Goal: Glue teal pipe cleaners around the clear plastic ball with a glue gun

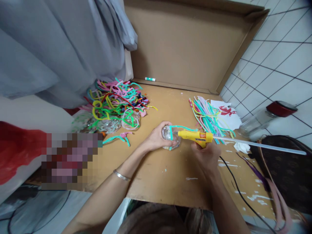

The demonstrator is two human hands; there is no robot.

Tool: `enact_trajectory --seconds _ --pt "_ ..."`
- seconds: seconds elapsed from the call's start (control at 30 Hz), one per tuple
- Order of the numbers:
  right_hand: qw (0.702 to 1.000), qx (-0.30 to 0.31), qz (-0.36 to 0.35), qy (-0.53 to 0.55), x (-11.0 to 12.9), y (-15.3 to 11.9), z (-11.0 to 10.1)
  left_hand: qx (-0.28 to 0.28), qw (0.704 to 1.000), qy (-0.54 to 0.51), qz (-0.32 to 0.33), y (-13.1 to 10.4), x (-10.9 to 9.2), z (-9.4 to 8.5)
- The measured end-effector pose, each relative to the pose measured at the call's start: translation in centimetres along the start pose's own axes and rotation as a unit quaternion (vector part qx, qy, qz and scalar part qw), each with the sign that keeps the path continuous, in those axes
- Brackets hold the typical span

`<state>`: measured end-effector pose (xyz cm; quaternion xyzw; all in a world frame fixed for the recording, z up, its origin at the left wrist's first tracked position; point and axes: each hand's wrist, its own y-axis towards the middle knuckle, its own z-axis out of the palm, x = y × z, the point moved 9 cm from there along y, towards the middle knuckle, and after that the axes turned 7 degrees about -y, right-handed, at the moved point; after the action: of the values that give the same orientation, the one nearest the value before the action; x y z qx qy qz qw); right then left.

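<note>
My left hand (157,136) is closed around a small clear container (166,132), perhaps plastic. A turquoise pipe cleaner (171,138) runs across its side, and its loose end stretches right behind the glue gun. In my right hand (207,156) is a yellow hot glue gun (195,136), its nozzle at or very near the pipe cleaner on the container. A long whitish glue stick (258,147) sticks out of the gun's back. Whether the nozzle touches the container I cannot tell.
Tangled colourful pipe cleaners (114,100) are heaped at left, beside clear plastic pieces (107,125). A pipe-cleaner bundle (207,113) lies at right near white paper (226,118). Further right are a red-lidded bottle (265,118), a brown bag (285,172) and a black cord (239,191). Cardboard (185,45) stands behind.
</note>
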<state>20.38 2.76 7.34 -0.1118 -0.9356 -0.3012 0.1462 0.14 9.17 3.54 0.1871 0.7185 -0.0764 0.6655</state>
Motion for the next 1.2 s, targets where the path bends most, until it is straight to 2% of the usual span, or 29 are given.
enact_trajectory --seconds 0.63,1.2 --pt "1.0 -0.02 -0.009 0.001 0.32 0.04 -0.65 0.012 1.0 0.003 -0.009 -0.11 -0.34 0.18" --pt "1.0 -0.016 -0.019 -0.004 0.0 0.06 -0.36 0.023 0.999 -0.027 -0.025 -0.18 -0.66 0.76"
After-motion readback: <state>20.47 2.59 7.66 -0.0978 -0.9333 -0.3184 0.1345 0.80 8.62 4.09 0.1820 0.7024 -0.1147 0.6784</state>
